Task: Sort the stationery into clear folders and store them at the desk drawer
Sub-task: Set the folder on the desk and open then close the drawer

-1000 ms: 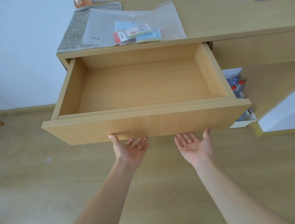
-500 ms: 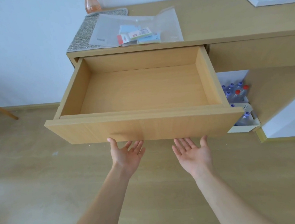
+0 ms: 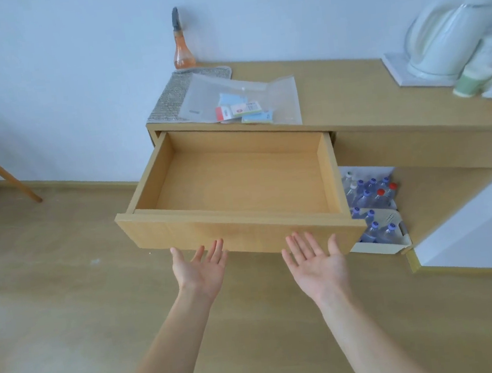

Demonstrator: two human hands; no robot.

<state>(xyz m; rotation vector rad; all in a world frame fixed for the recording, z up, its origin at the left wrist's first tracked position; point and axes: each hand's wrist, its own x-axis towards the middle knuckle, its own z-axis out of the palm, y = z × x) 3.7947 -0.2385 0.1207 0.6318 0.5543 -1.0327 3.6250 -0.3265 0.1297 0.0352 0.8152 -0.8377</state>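
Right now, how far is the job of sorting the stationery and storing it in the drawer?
Done: stationery packs already sit inside the clear folder on the desk top, and the drawer is pulled out, with nothing inside it. In hand: nothing; the left hand and right hand are open, palms up, below the drawer front. Left: putting the folder into the drawer and closing it.

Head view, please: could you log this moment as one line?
drawer: open, holds nothing | clear folder: on desk, stationery inside | left hand: open, palm up below drawer front | right hand: same
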